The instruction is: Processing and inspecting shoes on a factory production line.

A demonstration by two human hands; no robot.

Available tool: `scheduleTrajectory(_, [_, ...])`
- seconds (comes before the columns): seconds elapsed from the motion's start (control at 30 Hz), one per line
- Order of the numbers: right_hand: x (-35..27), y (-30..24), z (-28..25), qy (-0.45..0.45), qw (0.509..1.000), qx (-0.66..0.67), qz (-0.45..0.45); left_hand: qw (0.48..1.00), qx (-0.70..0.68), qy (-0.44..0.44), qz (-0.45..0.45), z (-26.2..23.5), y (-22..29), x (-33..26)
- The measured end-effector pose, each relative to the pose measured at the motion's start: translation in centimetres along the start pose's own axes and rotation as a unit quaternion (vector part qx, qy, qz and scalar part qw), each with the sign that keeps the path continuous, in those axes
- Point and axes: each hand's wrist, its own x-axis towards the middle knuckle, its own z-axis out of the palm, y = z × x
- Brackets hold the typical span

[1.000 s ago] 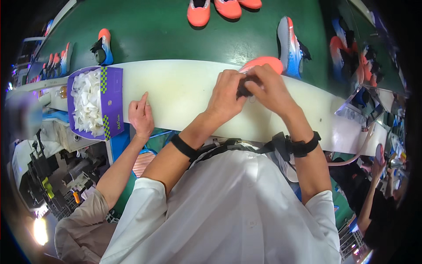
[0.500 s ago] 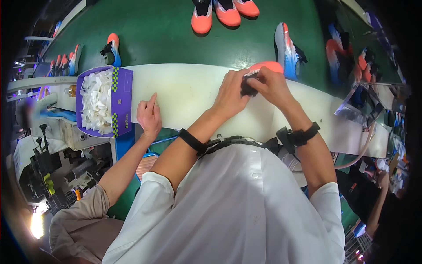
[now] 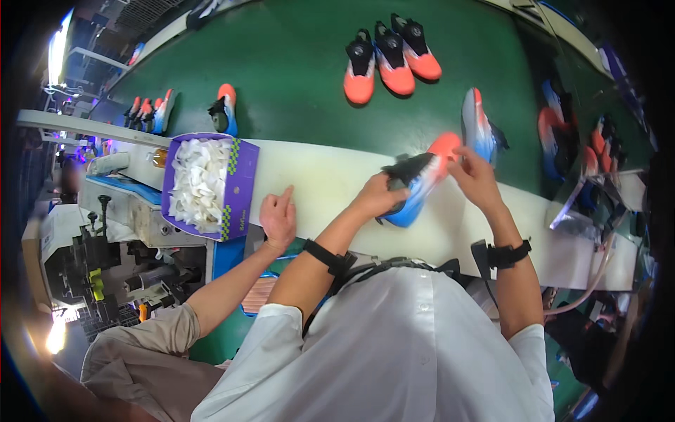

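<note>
Left of handheld shoe [image 3: 423, 184]: co-worker's hand [image 3: 279, 219], box [image 3: 242, 190]

Shoe [image 3: 424, 183] in the left hand [image 3: 378, 197], over the white bench [image 3: 330, 165].
I see the right hand [image 3: 475, 177] at its coral toe [image 3: 444, 145], probably touching, though blur hides the contact; a co-worker's hand [image 3: 279, 218] points beside the purple box [image 3: 242, 186] of white pieces [image 3: 199, 184].

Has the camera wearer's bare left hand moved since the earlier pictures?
Yes, leftward: judged against the checker-edged purple cardboard box, the bare left hand now sits closer to it, at the heel end of the orange-and-blue shoe.
</note>
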Motion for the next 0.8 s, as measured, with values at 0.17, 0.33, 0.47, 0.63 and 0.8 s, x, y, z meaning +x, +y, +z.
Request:
scheduleTrajectory(0.17, [-1.3, 6.7, -0.3, 0.023, 0.998, -0.027, 0.05, 0.929, -0.327, 0.14, -0.098, -6.5, 0.3, 0.1])
scheduleTrajectory(0.33, [-5.3, 7.0, 0.6, 0.037, 0.996, -0.049, 0.061, 0.844, 0.035, 0.532, 0.063, -18.6, 1.6, 2.0])
scheduleTrajectory(0.47, [-4.3, 12.2, 2.7, 0.072, 0.992, -0.09, 0.054, 0.913, 0.107, 0.295, 0.26, -17.7, 0.4, 11.5])
scheduleTrajectory(0.63, [-6.3, 4.5, 1.1, 0.049, 0.984, -0.063, 0.158, 0.924, 0.195, 0.328, -0.019, -15.9, 2.3, 22.9])
scheduleTrajectory(0.8, [-7.6, 3.8, 0.0, 0.075, 0.974, -0.088, 0.194, 0.898, 0.263, 0.34, -0.098, -13.5, 3.8, 25.8])
